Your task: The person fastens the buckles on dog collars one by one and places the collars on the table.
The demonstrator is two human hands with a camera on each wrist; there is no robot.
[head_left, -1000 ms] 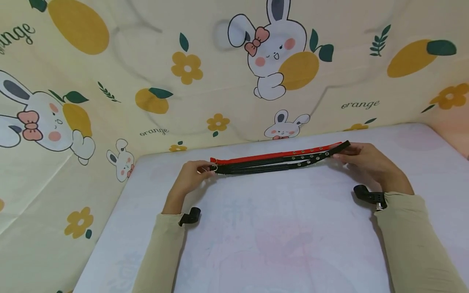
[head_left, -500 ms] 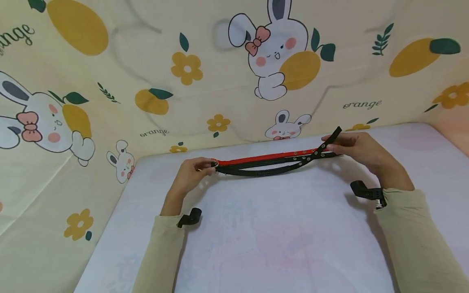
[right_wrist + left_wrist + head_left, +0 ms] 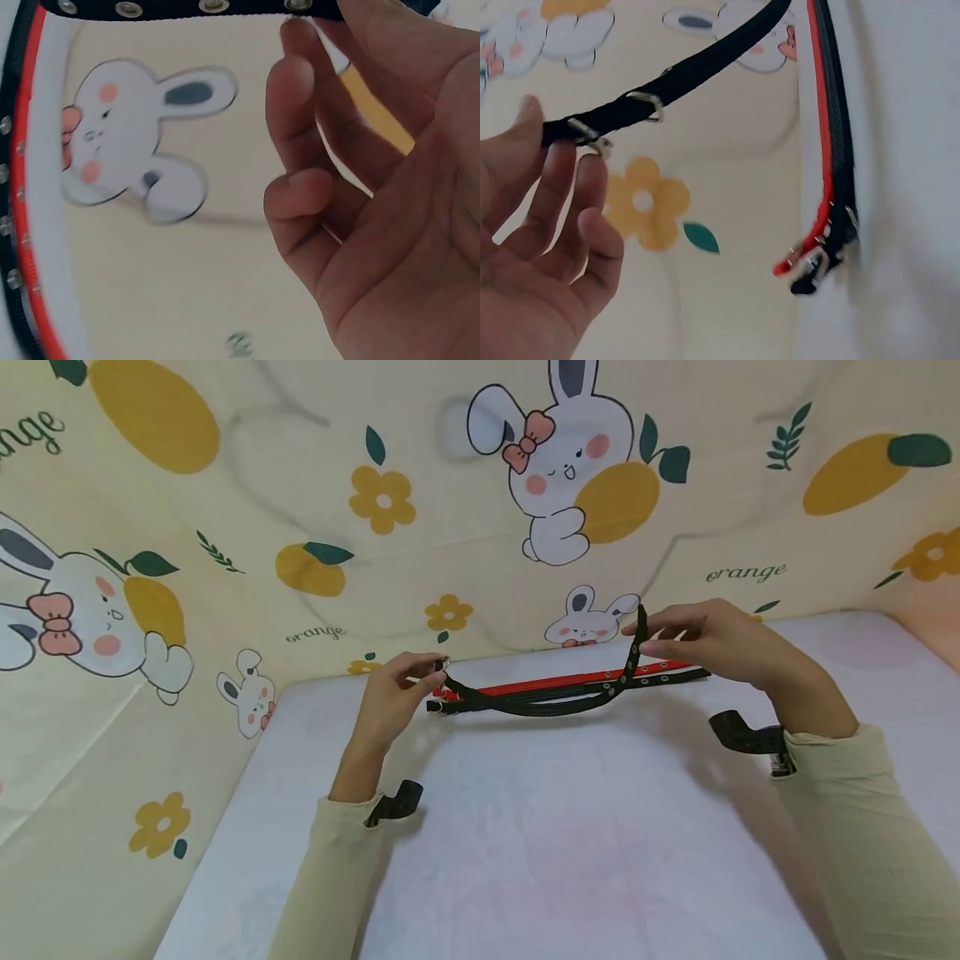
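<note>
Higher than a second ago, both ends of a black strap (image 3: 517,711) are now lifted off the pile. Behind hangs a cream cloth (image 3: 420,560) printed with rabbits, flowers and yellow fruit, above a white table (image 3: 562,827) across which my beige sleeves (image 3: 840,827) reach. Narrow and flexible, the lifted strap sags in a curve near the table's far edge, its middle passing in front of a red strap (image 3: 555,681) and a second black strap (image 3: 686,676) that lie together on the tabletop; whether it touches them, I cannot tell. My right hand (image 3: 723,639) pinches one end between thumb and fingers, the tip pointing upward, the other fingers loosely bent. My left hand (image 3: 390,697) pinches the opposite end, its lower fingers curled and spaced apart. Black cameras (image 3: 396,804) sit at both wrists. Beside my left fingers is a metal buckle (image 3: 598,146), then a metal loop (image 3: 658,106); round eyelets (image 3: 213,6) line the right-hand end.
</note>
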